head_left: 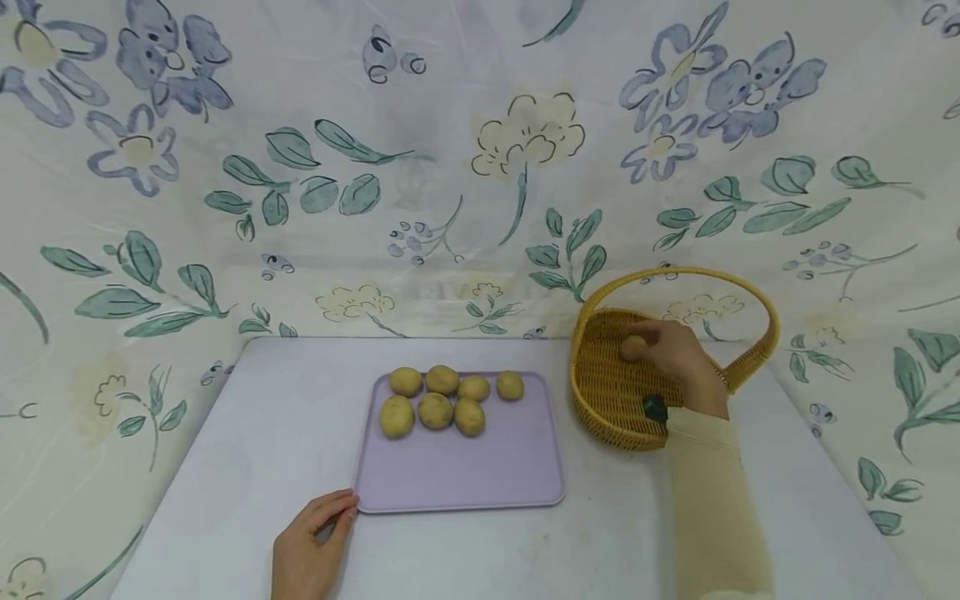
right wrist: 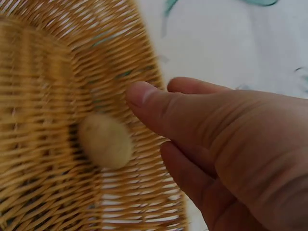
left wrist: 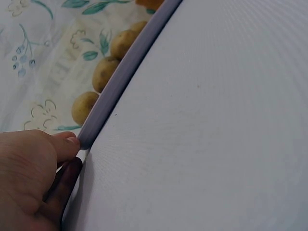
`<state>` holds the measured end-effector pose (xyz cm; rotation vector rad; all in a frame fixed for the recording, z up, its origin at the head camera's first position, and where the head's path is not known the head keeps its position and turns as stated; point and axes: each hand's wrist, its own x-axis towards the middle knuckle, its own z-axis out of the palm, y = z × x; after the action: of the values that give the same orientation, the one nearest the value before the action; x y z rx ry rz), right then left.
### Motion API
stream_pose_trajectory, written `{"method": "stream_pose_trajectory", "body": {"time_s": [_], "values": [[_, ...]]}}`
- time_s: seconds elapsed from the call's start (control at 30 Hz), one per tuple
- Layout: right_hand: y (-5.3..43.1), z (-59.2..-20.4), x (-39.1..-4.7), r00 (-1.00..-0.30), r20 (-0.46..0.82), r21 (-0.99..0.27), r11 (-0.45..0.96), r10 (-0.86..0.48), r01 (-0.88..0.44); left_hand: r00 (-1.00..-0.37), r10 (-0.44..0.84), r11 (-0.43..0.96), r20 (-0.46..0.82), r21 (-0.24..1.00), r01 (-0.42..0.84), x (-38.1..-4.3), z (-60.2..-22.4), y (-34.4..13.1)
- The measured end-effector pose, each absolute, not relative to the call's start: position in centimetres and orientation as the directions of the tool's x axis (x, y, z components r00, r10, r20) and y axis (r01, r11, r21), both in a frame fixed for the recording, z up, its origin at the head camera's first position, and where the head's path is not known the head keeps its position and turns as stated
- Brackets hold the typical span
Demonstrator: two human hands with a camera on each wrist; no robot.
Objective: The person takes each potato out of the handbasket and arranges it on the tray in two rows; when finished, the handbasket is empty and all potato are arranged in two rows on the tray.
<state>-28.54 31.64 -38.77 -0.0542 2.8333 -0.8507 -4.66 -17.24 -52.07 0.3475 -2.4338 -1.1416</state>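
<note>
My left hand [head_left: 313, 537] is at the near left corner of a lilac tray [head_left: 480, 483], its thumb and fingers pinching the corner. Several potatoes [head_left: 435, 411] lie in two loose rows toward the tray's far side. Inside a wicker basket [head_left: 607, 408] with an arched handle is my right hand [head_left: 671, 354], reaching in beneath the handle. A single potato [right wrist: 106, 141], slightly blurred, shows against the basket's woven wall in the right wrist view. The right thumb and fingers [right wrist: 187, 175] are parted, with a gap between them and this potato.
Both tray and basket stand on a white table [head_left: 465, 554], the basket to the right of the tray. The basket's handle [head_left: 675, 271] arches above the right wrist. Behind the table hangs a flower-printed cloth [head_left: 450, 83]. A dark green patch [head_left: 655, 407] shows by the right cuff.
</note>
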Motion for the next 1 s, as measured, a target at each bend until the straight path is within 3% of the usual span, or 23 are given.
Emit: {"method": "stream_pose_trajectory", "body": {"time_s": [0.23,0.6,0.8,1.0], "values": [[33.2,-41.1,-30.1,-0.975,-0.21,-0.483,0.875,-0.065,0.046,-0.875,-0.396,0.63,0.28,0.775,-0.037,-4.6,-52.0,-17.2],[34.0,-40.6,-28.6,-0.986,-0.164,-0.608,0.791,-0.032,0.075,-0.876,-0.406,0.634,0.262,0.77,-0.063,-4.6,-51.9,-17.3],[34.8,-41.4,-28.4,-0.983,-0.176,-0.519,0.854,-0.054,0.046,-0.883,-0.41,0.633,0.229,0.768,-0.095,-4.5,-51.9,-17.3],[35.6,-42.2,-28.9,-0.99,-0.139,-0.547,0.835,-0.025,0.056,-0.883,-0.412,0.626,0.224,0.774,-0.095,-4.5,-51.9,-17.3]]}}
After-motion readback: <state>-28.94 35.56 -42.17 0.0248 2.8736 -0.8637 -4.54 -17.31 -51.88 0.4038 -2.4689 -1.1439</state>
